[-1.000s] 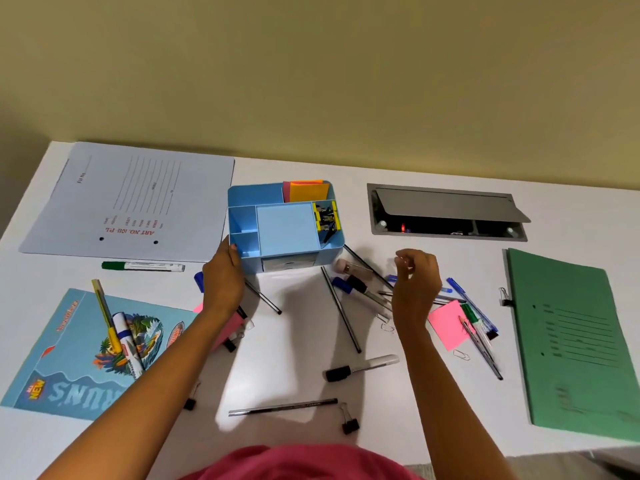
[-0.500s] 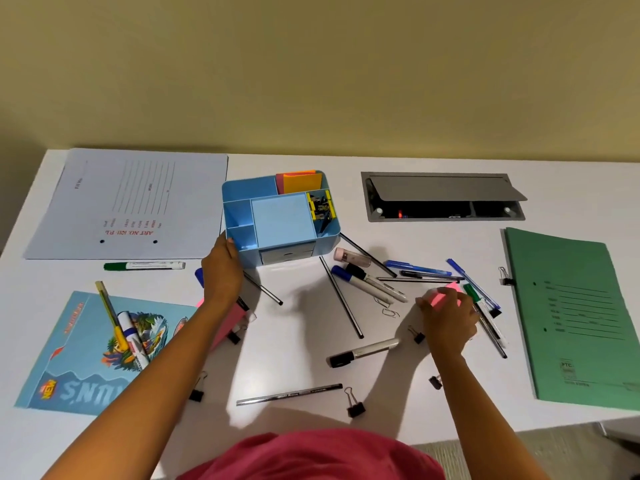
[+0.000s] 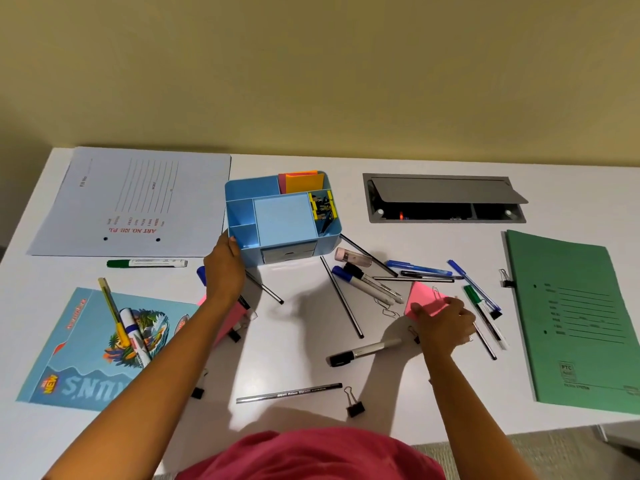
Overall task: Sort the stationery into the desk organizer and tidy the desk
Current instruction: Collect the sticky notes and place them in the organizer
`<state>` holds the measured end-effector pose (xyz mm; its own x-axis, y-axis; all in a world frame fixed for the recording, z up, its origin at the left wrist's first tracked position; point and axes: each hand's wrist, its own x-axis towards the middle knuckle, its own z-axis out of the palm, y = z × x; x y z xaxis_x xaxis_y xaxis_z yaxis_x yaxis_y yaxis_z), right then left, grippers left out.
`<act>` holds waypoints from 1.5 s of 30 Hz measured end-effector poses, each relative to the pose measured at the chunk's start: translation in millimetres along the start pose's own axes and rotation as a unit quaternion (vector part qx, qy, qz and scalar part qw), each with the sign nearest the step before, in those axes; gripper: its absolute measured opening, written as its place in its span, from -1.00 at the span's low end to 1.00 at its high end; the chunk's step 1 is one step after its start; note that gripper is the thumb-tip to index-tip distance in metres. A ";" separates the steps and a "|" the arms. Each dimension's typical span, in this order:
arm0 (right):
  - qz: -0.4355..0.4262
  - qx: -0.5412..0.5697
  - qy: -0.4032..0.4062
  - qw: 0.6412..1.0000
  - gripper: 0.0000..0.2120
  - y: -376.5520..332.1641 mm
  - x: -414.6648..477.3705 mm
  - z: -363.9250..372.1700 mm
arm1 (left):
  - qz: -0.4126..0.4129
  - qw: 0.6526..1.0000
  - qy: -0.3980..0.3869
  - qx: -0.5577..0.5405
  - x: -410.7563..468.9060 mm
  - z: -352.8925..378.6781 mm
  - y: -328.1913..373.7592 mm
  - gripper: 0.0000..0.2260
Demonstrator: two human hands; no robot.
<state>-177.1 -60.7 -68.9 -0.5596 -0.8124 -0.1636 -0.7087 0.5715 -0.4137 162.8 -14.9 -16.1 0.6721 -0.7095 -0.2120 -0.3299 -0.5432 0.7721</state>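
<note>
Right hand (image 3: 445,323) pinches the pink sticky pad (image 3: 424,296), thumb on its left edge and fingers over the right. A second ago that hand was up in the air near the box. Now it has dropped right and near, into the scatter of pens (image 3: 367,285), and the pad has already slid a little left under it. So the next pick looks under way, and the pad probably goes in with the other notes.

Left hand (image 3: 225,268) keeps its grip on the near-left corner of the blue organizer (image 3: 327,237), which sits mid-desk towards the far side.

The far-right compartment holds the orange and pink sticky notes (image 3: 304,181), standing on edge. The narrow right slot holds yellow and black binder clips (image 3: 322,209). The left compartments show only blue plastic.
</note>
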 end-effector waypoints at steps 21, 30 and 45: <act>-0.181 0.022 0.193 0.964 -0.86 -57.2 -0.5 -21.5 | 0.004 1.000 0.009 -0.007 0.4 1.0 0.0 -0.67; -0.537 0.196 0.137 0.809 -0.67 -180.9 -39.4 -29.7 | -0.002 1.000 0.008 -0.018 -2.8 -1.6 4.9 -0.67; -0.619 -0.115 0.026 0.776 -0.75 -254.2 -29.1 50.8 | -0.028 0.996 -0.084 -0.013 11.4 -23.2 -3.2 -0.70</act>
<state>41.2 -188.2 -4.4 0.6003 -0.7527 0.2705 -0.7713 -0.6343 -0.0534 186.9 -10.8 -7.1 0.5674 -0.7447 -0.3515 -0.2766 -0.5744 0.7704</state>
